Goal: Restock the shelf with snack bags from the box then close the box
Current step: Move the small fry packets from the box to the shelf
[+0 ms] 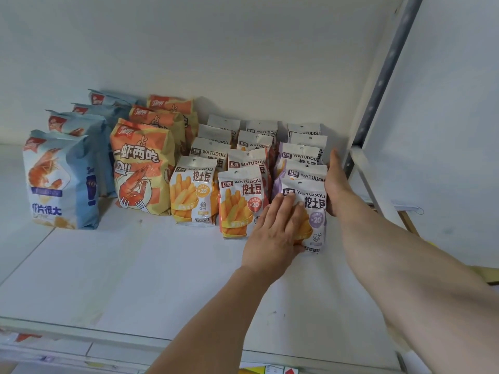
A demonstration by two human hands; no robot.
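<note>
Hands flank the front purple snack bag [314, 211]: left hand [275, 233] flat-fingered against its face, right hand [336, 182] straight-fingered alongside.

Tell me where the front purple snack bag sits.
Head view: the front purple snack bag stands on the shelf, rightmost row, between left hand and right hand, beside the orange bag.
</note>
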